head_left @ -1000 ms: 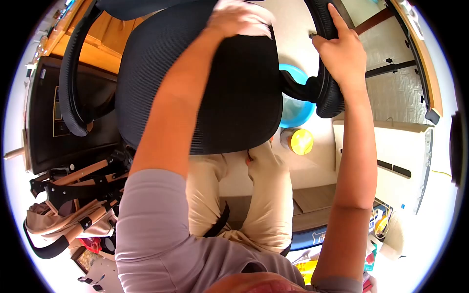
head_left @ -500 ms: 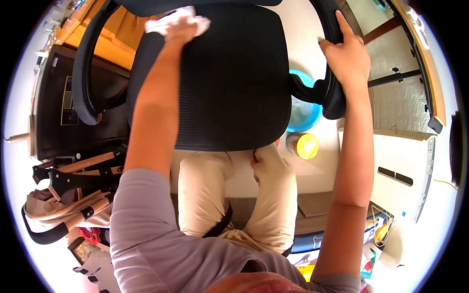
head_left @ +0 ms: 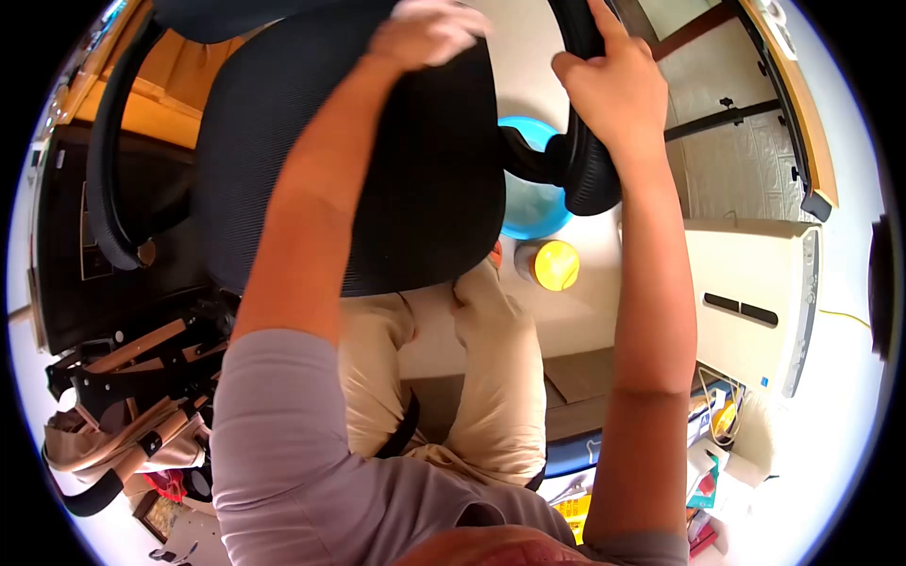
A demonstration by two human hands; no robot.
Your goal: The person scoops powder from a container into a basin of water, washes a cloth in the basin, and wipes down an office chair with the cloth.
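Observation:
A black office chair seat (head_left: 283,160) lies below my hands, with a curved armrest on each side. My left hand (head_left: 429,33) is over the far right part of the seat, blurred, its fingers bent round a pale cloth (head_left: 472,21) of which little shows. On the right armrest (head_left: 592,179) rests my right hand (head_left: 618,90), index finger stretched forward along it and thumb apart. Beneath that armrest stands a blue basin (head_left: 538,217) holding something pale. A jar with a yellow lid (head_left: 557,265) is on the floor nearer to me.
At the left are a dark cabinet (head_left: 71,217) and a folded frame with brown bars (head_left: 142,434). A white appliance (head_left: 746,311) stands at the right, below a wood-edged glass table (head_left: 812,160). My legs are in front of the chair.
My left hand has moved right across the seat with the cloth. The chair, basin and jar now appear further left in view. My right hand stays on the armrest.

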